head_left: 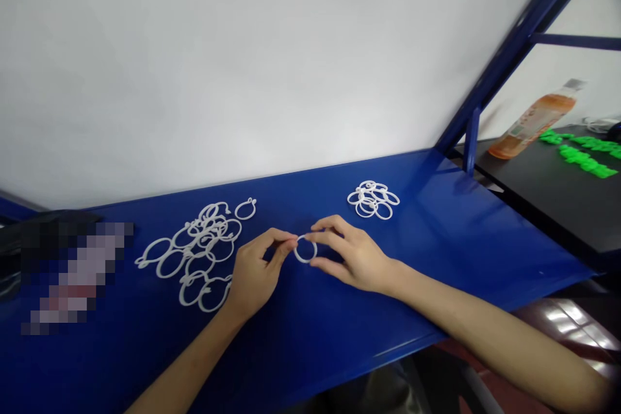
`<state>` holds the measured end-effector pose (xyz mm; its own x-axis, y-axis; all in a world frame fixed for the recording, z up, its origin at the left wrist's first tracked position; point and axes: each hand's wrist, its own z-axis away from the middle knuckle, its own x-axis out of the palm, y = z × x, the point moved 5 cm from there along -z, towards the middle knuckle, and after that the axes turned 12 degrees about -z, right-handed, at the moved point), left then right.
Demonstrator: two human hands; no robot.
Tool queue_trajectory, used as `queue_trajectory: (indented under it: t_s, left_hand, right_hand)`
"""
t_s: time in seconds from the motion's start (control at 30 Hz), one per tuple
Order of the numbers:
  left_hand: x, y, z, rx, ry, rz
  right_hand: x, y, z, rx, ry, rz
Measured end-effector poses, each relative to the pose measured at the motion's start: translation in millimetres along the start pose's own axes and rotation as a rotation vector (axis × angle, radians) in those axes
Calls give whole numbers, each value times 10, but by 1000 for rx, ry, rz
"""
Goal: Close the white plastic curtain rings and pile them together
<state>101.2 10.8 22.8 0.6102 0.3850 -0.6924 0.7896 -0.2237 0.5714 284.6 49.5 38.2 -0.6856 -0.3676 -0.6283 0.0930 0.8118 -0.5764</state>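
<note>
pixelated patch: near left, blurred out, contents unreadable.
white ring: 2 sides covered by fingertips.
left hand: forearm cut by bottom edge.
right hand: forearm cut at the bottom right corner.
green pieces: far right, too small to tell, cut by edge.
bottle: label unreadable.

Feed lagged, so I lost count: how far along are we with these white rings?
Seemingly done: a small cluster of rings lies on the blue shelf, beyond the right hand. In hand: one ring, pinched between that hand and the left hand. Left: a larger spread of loose rings beside the left hand, so probably under halfway.
</note>
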Motion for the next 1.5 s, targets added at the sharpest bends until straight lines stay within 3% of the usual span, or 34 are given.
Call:
queue_trajectory:
  t_s: [0.1,0.2,0.73,0.97,1.27,1.4,1.5]
  left_hand:
    - [2,-56,-3,-37,-2,-17]
    - [27,-75,-1,-43,-28,-12]
    - [49,-93,6,-91,-43,92]
    - [5,-68,-14,-35,-46,-1]
    - [-16,133,9,206,-55,-33]
    - [67,133,25,202,-127,9]
    - [102,100,49,160,-105,-31]
  right_hand:
    - [30,-77,-9,-149,-66,124]
    - [70,-81,-12,-194,-126,162]
    - [60,-6,-36,-168,-134,109]
    - [-50,-18,-36,-174,-72,135]
    - [-76,153,-15,-46,-58,46]
    - [9,201,2,-19,-91,37]
    - [27,162,-1,-13,-57,40]
